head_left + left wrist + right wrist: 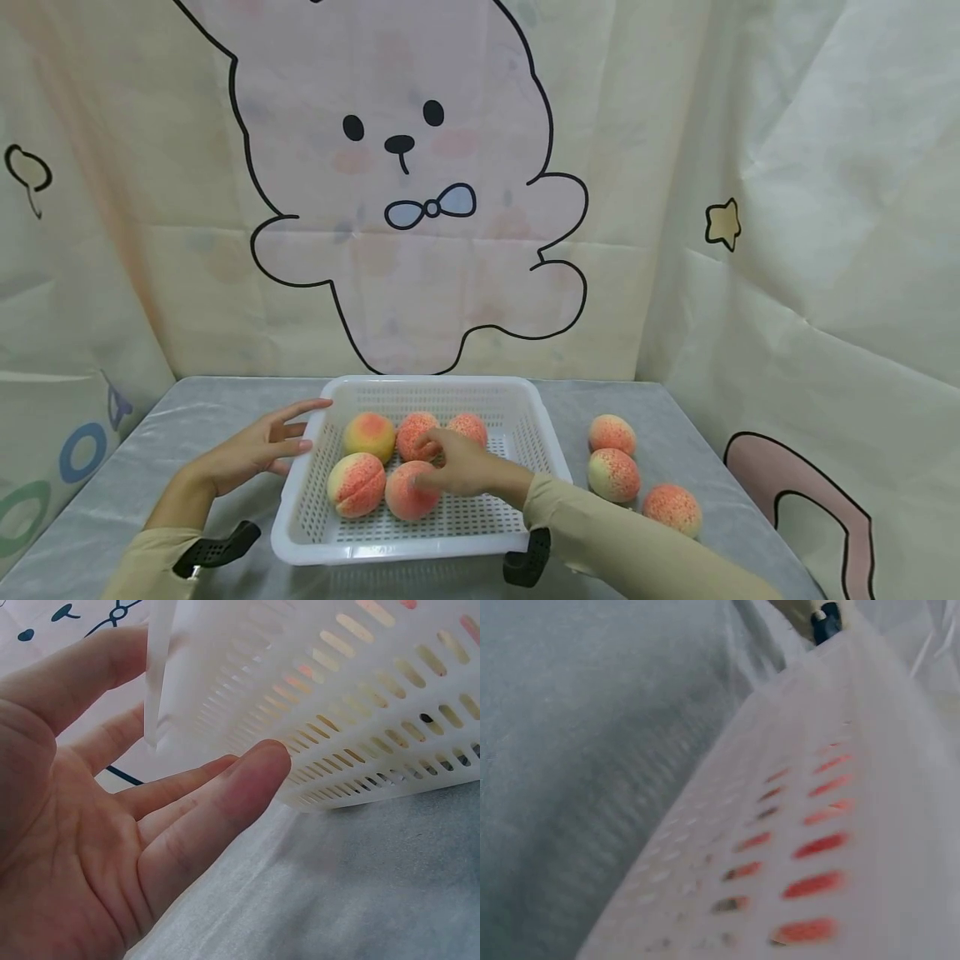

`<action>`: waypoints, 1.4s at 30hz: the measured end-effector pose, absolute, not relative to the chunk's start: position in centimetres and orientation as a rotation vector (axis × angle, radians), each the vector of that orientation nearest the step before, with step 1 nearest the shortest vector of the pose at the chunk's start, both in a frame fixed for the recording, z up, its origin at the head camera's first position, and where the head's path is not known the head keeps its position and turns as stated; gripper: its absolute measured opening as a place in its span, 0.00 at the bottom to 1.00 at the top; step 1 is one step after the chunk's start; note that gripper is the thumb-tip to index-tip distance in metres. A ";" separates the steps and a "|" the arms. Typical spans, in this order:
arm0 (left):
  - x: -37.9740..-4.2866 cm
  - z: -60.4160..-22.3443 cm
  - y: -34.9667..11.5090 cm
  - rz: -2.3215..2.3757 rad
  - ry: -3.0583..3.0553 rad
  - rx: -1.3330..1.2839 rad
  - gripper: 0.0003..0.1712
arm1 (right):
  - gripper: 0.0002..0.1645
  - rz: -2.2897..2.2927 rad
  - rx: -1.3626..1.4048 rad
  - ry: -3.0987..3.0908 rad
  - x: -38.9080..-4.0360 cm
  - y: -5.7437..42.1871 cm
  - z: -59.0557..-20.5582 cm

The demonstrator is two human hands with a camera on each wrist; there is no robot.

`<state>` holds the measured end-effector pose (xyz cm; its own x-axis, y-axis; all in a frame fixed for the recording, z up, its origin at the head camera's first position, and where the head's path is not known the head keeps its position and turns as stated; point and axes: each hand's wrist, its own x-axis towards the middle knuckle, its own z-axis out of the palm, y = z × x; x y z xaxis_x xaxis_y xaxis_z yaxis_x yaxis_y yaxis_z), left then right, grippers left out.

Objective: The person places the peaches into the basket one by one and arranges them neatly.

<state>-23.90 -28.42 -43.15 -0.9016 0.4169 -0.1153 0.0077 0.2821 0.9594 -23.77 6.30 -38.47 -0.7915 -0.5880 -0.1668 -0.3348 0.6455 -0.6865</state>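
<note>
A white plastic basket (420, 550) with slotted walls stands on the table and holds several peaches. My left hand (251, 448) is at its left side, fingers extended, fingertips at the rim. In the left wrist view, the thumb (259, 780) lies along the slotted wall. Inside the basket, my right hand (472, 465) reaches over the peaches with loosely bent fingers. Its thumb overlaps a front peach (408, 498), and its forefinger overlaps a back peach (411, 435). Around them are a yellowish peach (369, 435), a creased peach (356, 485) and a speckled peach (468, 427).
Right of the basket, three more peaches lie on the grey tablecloth (547, 400): a far peach (612, 433), a middle peach (615, 475) and a near peach (672, 508), close to the right sleeve (630, 542). A printed curtain (615, 167) hangs behind the table.
</note>
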 end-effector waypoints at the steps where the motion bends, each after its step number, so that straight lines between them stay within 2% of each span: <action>1: -23.9 -43.1 -28.4 1.654 2.212 0.388 0.42 | 0.26 -0.934 -0.736 2.474 -23.7 6.5 -38.3; 10: -23.7 -43.1 -28.3 1.656 2.203 0.384 0.42 | 0.29 -1.029 -0.773 2.418 -24.0 8.7 -35.7; 17: -23.7 -43.3 -28.3 1.652 2.210 0.358 0.42 | 0.25 -1.138 -0.834 2.390 -24.0 11.0 -33.9; 27: -23.8 -43.1 -28.3 1.654 2.195 0.367 0.42 | 0.29 -1.263 -0.819 2.341 -23.9 15.2 -33.2; 34: -23.7 -42.9 -28.3 1.653 2.191 0.379 0.42 | 0.27 -1.379 -0.755 2.352 -23.3 18.3 -32.9; 42: -23.8 -43.0 -28.4 1.645 2.197 0.388 0.42 | 0.25 -1.509 -0.818 2.349 -22.7 22.7 -33.3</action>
